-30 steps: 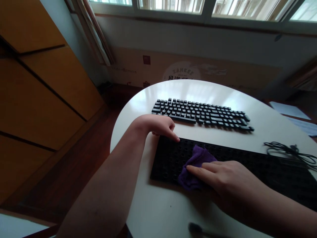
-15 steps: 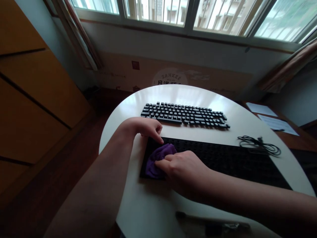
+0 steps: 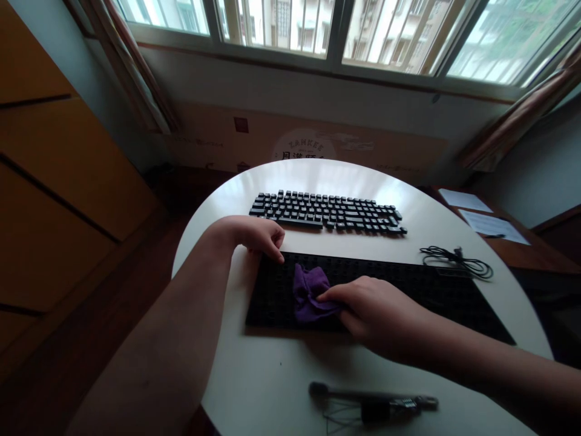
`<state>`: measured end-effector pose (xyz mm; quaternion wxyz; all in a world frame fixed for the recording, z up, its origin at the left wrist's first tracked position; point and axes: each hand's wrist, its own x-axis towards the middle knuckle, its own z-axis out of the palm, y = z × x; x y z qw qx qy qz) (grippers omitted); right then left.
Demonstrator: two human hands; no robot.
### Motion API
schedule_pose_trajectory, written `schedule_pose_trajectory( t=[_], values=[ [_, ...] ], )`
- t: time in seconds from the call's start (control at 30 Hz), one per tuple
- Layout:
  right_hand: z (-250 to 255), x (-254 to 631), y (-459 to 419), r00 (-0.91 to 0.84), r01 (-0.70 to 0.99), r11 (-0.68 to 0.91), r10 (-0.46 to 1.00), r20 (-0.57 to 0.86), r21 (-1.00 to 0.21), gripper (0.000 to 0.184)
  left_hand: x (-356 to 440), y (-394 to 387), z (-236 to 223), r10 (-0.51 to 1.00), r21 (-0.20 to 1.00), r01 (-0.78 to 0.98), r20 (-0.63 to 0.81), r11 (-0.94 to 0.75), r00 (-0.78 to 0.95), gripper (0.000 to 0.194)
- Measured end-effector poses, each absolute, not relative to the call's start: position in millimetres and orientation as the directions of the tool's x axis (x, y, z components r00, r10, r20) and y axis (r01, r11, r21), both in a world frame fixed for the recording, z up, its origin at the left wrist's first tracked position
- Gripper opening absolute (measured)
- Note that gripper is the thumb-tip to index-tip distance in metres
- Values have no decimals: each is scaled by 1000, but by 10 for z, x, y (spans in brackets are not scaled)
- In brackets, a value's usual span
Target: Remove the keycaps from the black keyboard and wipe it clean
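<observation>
A black keyboard base (image 3: 390,290) with its keycaps off lies across the white round table. My left hand (image 3: 263,236) is closed at its far left corner, thumb pressed on the top edge and fingers curled, their tips partly hidden. In my right hand (image 3: 370,306) is a bunched purple cloth (image 3: 311,293), pressed on the left part of the base. Behind the base, black keycaps (image 3: 327,212) are set out in rows in a keyboard layout.
A coiled black cable (image 3: 458,261) lies at the base's far right corner. Near the front edge are a dark-tipped brush (image 3: 338,392) and a small tool with wire loops (image 3: 376,412). Papers (image 3: 492,225) with a pen rest on a brown surface at right.
My right hand has moved the purple cloth to the right over the keyboard base, uncovering its left end. My left hand stays at the corner. The view has shifted slightly.
</observation>
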<state>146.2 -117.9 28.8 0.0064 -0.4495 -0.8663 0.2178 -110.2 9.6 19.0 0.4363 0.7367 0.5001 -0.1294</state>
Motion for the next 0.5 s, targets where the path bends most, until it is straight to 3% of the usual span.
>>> schedule_pose_trajectory(
  t=[0.27,0.5],
  values=[
    [415,1819,-1168,-481,846,343,821,-306,-408,41,-1103,100,211,625,502,858,-636,-109,452,40],
    [246,2593,-1274,-348,926,294,907,-237,-236,38,-1091,85,236,636,474,872,-639,-118,433,39]
  ],
)
